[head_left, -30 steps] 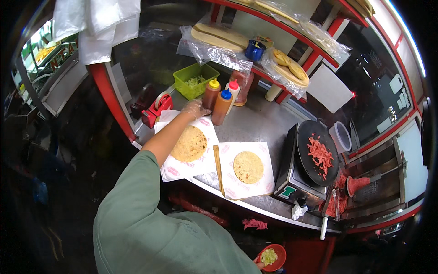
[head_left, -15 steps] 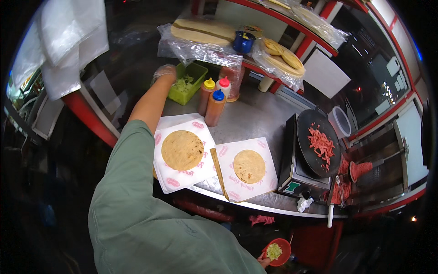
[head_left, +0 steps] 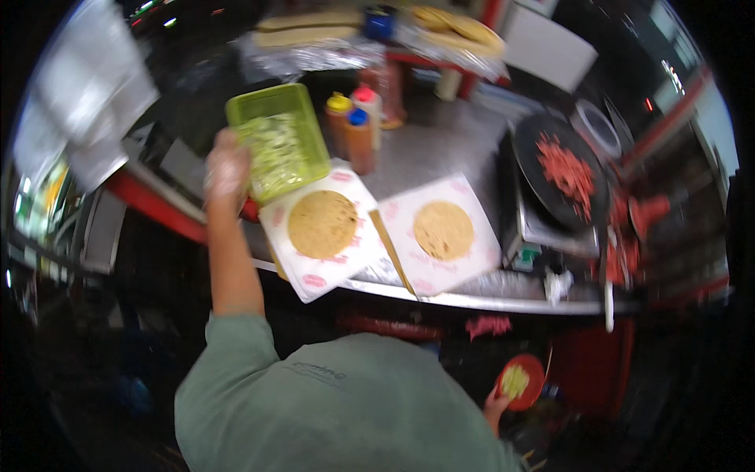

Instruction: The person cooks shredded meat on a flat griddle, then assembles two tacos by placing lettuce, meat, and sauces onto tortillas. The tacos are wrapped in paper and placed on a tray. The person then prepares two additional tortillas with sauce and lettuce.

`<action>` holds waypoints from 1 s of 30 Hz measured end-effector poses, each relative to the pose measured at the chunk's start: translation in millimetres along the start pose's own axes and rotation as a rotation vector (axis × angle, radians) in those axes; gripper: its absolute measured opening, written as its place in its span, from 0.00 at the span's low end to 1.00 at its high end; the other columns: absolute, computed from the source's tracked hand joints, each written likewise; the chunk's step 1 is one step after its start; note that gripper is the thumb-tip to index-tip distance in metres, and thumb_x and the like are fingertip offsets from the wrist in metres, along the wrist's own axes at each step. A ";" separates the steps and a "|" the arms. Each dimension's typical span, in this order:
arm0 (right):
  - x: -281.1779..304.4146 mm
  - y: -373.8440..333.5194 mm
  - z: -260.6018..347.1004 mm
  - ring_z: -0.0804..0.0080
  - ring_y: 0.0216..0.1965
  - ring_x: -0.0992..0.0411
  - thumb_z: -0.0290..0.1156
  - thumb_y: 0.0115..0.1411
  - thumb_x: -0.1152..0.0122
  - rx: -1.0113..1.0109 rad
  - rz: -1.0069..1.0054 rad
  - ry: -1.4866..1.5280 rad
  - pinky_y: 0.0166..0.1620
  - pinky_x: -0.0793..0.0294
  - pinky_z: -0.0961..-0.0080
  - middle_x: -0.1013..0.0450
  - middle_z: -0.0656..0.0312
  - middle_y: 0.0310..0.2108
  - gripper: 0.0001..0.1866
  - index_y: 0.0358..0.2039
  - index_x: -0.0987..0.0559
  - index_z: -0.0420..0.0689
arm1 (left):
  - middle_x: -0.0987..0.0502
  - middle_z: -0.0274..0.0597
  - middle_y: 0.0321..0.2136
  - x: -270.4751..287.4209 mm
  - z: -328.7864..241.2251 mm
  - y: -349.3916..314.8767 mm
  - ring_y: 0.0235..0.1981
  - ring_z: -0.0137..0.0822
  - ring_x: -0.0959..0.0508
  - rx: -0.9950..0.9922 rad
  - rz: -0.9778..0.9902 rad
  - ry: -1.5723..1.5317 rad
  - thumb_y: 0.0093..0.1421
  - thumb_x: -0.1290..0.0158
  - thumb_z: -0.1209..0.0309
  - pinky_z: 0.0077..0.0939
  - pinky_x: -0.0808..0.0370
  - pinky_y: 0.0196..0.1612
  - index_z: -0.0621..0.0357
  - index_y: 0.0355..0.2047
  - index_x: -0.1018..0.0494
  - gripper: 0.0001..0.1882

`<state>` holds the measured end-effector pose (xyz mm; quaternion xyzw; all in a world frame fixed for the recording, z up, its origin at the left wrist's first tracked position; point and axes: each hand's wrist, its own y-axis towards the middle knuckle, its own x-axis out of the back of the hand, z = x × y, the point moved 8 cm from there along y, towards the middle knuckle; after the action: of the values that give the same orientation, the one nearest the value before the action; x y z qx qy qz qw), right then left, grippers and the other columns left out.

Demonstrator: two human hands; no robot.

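Green tub (head_left: 314,141) in the left hand (head_left: 226,169), red bowl (head_left: 537,379) in the right hand (head_left: 495,403)

I find the green tub left of centre in the upper half of the frame, with pale shredded greens (head_left: 274,149) spread inside it. My left hand, in a clear glove, is at its left side; the fingers look clamped on the rim there, though blur hides their tips. In my view the tub's lower edge overlaps a sheet of paper (head_left: 303,273) bearing a round flatbread (head_left: 322,224); I cannot tell whether they touch.

At the lower right I have the red bowl, out beyond the desk's front edge, with chopped greens (head_left: 514,381) in it. The right hand's fingers are clamped on its left side.

Just right of the tub, three squeeze bottles (head_left: 360,149) stand clustered on the metal desk (head_left: 440,145). Near the middle, a second flatbread (head_left: 443,230) lies on a second sheet (head_left: 464,271).

At right I see a black pan (head_left: 541,203) holding reddish strips (head_left: 568,179), on a stove (head_left: 546,230). A clear container (head_left: 598,130) is just beside it. At the top, a blue mug (head_left: 379,23) stands left of some yellowish breads (head_left: 456,25); pale plastic bags (head_left: 90,110) hang at upper left.
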<state>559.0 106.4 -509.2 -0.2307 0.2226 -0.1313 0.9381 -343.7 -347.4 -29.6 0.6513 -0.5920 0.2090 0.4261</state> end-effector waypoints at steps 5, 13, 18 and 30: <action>-49.6 -7.6 8.2 0.56 0.67 0.33 0.36 0.74 0.45 0.053 -0.011 0.188 0.69 0.29 0.54 0.33 0.52 0.67 0.26 0.67 0.33 0.39 | 0.23 0.45 0.50 16.6 -103.8 -145.2 0.51 0.35 0.23 -0.143 0.287 -0.956 0.60 0.47 0.83 0.33 0.27 0.59 0.65 0.58 0.31 0.24; -142.0 -124.6 182.3 0.47 0.64 0.30 0.11 0.63 0.56 0.278 -0.176 0.018 0.53 0.16 0.42 0.38 0.49 0.69 0.40 0.74 0.45 0.53 | 0.22 0.60 0.31 -178.4 -319.7 -424.9 0.33 0.53 0.20 -0.714 1.393 -0.462 0.60 0.46 0.69 0.45 0.23 0.45 0.64 0.45 0.29 0.15; -151.3 -189.2 245.3 0.48 0.69 0.37 0.06 0.57 0.56 0.770 -0.240 -0.418 0.67 0.30 0.56 0.41 0.50 0.71 0.53 0.79 0.55 0.58 | 0.21 0.73 0.46 -324.4 -357.3 -571.9 0.52 0.66 0.21 -0.845 1.495 -0.263 0.60 0.44 0.64 0.51 0.24 0.56 0.71 0.54 0.32 0.27; -180.4 -184.7 229.1 0.28 0.70 0.45 0.15 0.55 0.34 1.284 -0.570 -1.049 0.69 0.38 0.45 0.53 0.35 0.72 0.49 0.75 0.45 0.48 | 0.19 0.67 0.41 -380.7 -475.8 -663.0 0.46 0.64 0.18 -0.678 1.514 -0.434 0.60 0.43 0.65 0.48 0.22 0.50 0.66 0.49 0.31 0.21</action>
<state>485.7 96.5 -172.0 0.2646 -0.4205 -0.3378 0.7994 315.7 217.8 -267.8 -0.0563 -0.9663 0.1197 0.2209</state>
